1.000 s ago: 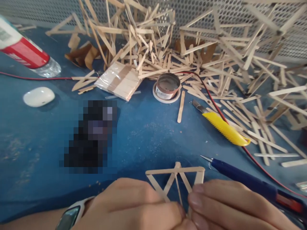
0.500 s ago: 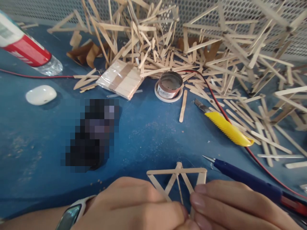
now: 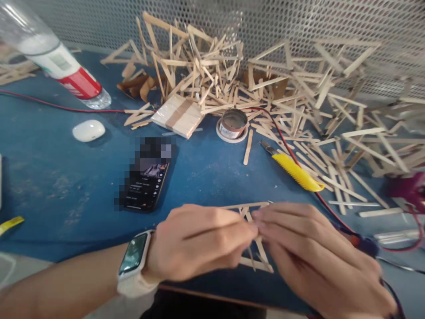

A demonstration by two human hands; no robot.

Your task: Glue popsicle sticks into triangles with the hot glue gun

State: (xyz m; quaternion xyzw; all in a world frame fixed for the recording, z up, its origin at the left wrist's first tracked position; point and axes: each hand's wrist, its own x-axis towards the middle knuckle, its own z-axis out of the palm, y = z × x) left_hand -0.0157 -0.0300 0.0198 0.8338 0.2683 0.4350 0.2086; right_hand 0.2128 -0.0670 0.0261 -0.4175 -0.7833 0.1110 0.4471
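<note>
A small frame of glued wooden sticks (image 3: 255,248) is held over the near edge of the blue table (image 3: 206,177). My left hand (image 3: 199,241), with a smartwatch (image 3: 134,257) on its wrist, pinches the frame from the left, fingers closed. From the right my right hand (image 3: 308,252) grips the same frame, fingertips meeting the left hand's. Both hands cover most of the frame and are slightly blurred. The blue glue tool (image 3: 365,243) lies just behind my right hand, mostly hidden.
A big heap of stick frames (image 3: 282,88) fills the back against a perforated wall. Also on the table: a yellow utility knife (image 3: 295,170), a small round tin (image 3: 232,124), a wrapped stick bundle (image 3: 179,115), a phone (image 3: 148,181), a white case (image 3: 88,130), a bottle (image 3: 63,66), a red cable (image 3: 49,105).
The view has pulled back and tilted up, so the hands now sit higher in the picture. Both hands have shifted over the stick frame and cover more of it.
</note>
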